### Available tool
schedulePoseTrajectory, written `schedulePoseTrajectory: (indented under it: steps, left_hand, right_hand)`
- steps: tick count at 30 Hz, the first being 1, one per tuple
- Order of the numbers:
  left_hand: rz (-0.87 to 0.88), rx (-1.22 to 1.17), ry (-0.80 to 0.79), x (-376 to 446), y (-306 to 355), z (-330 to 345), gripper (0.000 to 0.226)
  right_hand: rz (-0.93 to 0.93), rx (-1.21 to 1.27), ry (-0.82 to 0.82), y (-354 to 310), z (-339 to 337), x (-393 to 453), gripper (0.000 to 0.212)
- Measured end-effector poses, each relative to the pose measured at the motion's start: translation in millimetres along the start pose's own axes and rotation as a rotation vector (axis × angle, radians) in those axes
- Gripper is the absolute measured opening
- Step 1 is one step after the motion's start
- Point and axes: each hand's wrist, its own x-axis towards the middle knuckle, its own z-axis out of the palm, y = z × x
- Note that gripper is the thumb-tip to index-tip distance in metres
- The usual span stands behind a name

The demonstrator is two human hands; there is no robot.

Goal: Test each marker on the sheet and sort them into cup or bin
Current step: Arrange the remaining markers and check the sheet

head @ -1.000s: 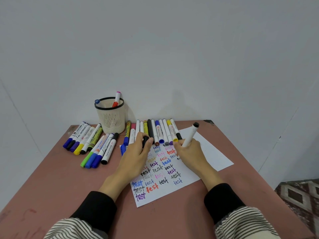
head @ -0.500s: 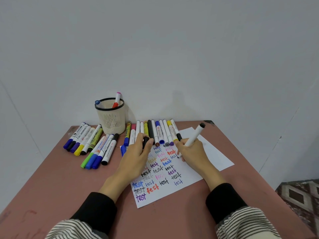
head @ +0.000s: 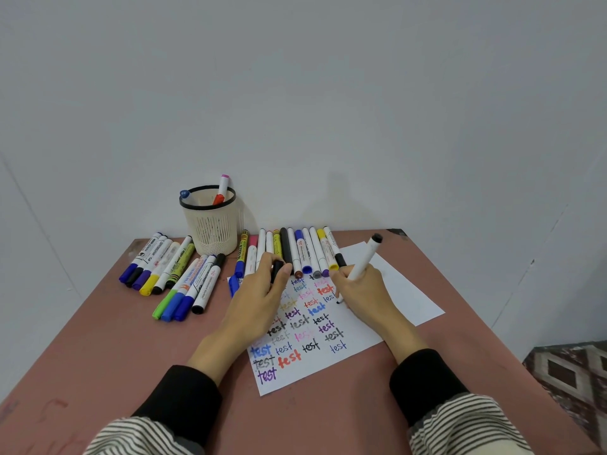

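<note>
My right hand (head: 363, 290) grips a white marker (head: 364, 261) with a black end, its tip down on the white test sheet (head: 328, 366), which carries many coloured "test" words. Pinched in my left hand (head: 259, 297) is a black cap (head: 277, 270), and the hand rests on the sheet's left part. A cream mesh cup (head: 210, 224) with a black rim stands at the back and holds a red-and-white marker (head: 220, 190) and a blue-capped one (head: 184, 193). Behind the sheet lies a row of markers (head: 305, 251).
Two more groups of markers lie left of the sheet: one (head: 154, 261) near the table's far left edge, another (head: 189, 290) closer in. The table (head: 115, 349) is reddish brown against a white wall. A patterned rug (head: 568, 372) shows on the floor at the right.
My right hand has shifted slightly right and toward me across the sheet, and the marker has tilted further right. My left hand has stayed in place with the cap.
</note>
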Motion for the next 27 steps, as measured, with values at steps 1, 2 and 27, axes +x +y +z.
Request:
schedulePoseTrajectory:
  steps: [1,2,27]
  left_hand:
    - [0.000,0.000,0.000,-0.1,0.2,0.0,0.033]
    - [0.000,-0.001,0.000,-0.1,0.3,0.0,0.033]
    - [0.045,-0.049,0.300,18.1,-16.8,-33.0,0.030]
  right_hand:
    - [0.004,-0.013,0.014,-0.3,0.2,0.4,0.037]
    - [0.010,-0.019,0.028,0.0,0.3,0.8,0.037]
    - [0.144,0.801,-0.060,-53.4,66.3,21.2,0.015]
